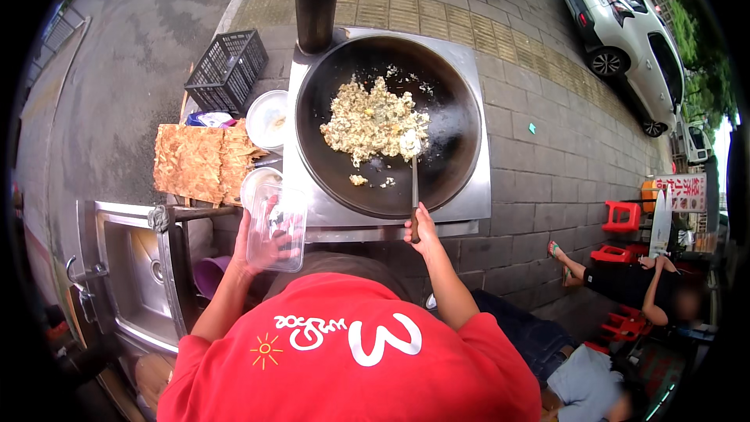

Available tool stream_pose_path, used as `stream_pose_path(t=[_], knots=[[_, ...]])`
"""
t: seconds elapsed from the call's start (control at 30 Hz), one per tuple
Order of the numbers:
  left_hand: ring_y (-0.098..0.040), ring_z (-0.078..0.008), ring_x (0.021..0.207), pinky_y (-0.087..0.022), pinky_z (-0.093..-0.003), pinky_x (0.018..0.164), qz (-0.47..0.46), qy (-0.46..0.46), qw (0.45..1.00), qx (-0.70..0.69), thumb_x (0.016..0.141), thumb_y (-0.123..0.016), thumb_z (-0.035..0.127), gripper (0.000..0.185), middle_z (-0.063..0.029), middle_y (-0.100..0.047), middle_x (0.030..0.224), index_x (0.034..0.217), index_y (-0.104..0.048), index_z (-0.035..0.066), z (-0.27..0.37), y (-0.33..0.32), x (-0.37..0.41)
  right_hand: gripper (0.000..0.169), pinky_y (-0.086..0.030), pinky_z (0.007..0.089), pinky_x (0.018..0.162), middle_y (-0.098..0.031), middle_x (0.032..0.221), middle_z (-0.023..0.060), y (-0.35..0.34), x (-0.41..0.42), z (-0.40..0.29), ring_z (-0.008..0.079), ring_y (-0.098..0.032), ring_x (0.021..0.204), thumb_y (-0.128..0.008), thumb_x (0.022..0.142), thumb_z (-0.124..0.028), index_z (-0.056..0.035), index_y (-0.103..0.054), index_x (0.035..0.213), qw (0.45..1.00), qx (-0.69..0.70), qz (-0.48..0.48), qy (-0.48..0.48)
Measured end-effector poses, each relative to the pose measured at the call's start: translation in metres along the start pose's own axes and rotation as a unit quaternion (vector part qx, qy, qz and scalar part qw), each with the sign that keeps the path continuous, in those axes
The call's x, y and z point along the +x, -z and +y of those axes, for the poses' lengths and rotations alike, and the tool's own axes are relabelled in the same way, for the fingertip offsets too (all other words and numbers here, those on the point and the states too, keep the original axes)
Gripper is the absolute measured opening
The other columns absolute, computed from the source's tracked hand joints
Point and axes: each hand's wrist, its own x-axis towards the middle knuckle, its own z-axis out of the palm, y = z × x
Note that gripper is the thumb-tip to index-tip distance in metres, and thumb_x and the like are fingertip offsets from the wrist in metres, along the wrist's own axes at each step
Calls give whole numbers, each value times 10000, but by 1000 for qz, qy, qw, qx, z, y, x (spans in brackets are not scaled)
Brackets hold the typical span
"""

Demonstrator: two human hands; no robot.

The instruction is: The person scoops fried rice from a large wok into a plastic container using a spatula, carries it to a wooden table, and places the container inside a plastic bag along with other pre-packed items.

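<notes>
My right hand (423, 228) grips the dark handle of a metal ladle (415, 187), whose head rests in fried rice (369, 120) near its right edge. The rice is heaped in the upper left and middle of a large dark wok (451, 170), with small bits scattered around it. My left hand (263, 246) holds a clear plastic takeout container (293, 205) from beneath, left of the wok's lower edge. Its fingers show through the clear plastic. The container overlaps a round pale bowl (253, 179).
A stainless-steel stove top (477, 199) surrounds the wok; a dark cylinder (316, 6) stands behind. At left are a black plastic crate (225, 73), a wooden board (187, 158), a white round tub (266, 120) and a metal sink (137, 269). Two people sit at lower right near red stools (622, 217).
</notes>
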Motion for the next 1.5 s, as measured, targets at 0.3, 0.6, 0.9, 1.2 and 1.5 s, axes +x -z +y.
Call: stream_pose_path(t=[0.3, 0.6, 0.9, 1.2, 1.5], knots=[[-488, -379, 1246, -436, -617, 914, 0, 2, 1000, 19, 857, -416, 760, 760, -178, -397, 1472, 1507, -239, 411, 19, 9, -15, 534, -454, 364, 441, -523, 637, 60, -77, -15, 55, 184, -519, 499, -414, 1033, -331, -339, -218, 1530, 952, -264, 10, 153], [-466, -376, 1265, -425, -609, 919, -2, 16, 1000, 17, 857, -392, 772, 761, -172, -388, 1478, 1509, -232, 413, 32, 22, -14, 473, -420, 294, 389, -591, 854, 94, -66, 32, -19, 155, -515, 526, -419, 1038, -264, -199, -315, 1495, 986, -87, -41, 134], [-509, -393, 1218, -464, -640, 882, 20, 3, 998, -58, 824, -344, 820, 799, -208, -383, 1465, 1500, -257, 404, 37, 26, -24, 463, -381, 297, 393, -526, 778, 89, -87, 15, 49, 172, -439, 492, -357, 1056, -311, -297, -256, 1508, 999, 3, -29, -15], [-479, -376, 1261, -401, -633, 947, 14, 30, 999, -4, 875, -325, 774, 711, -153, -433, 1453, 1493, -250, 430, 50, 24, -8, 526, -362, 247, 391, -540, 753, 57, -95, 7, 31, 144, -471, 484, -497, 1011, -287, -276, -290, 1494, 991, -103, -37, 78], [-483, -373, 1256, -412, -631, 939, 16, 17, 1000, -13, 898, -329, 745, 673, -151, -448, 1435, 1490, -252, 434, 42, 30, -11, 530, -386, 281, 398, -540, 747, 52, -77, -6, 50, 147, -470, 488, -466, 1027, -267, -305, -255, 1511, 992, 32, -122, -1]])
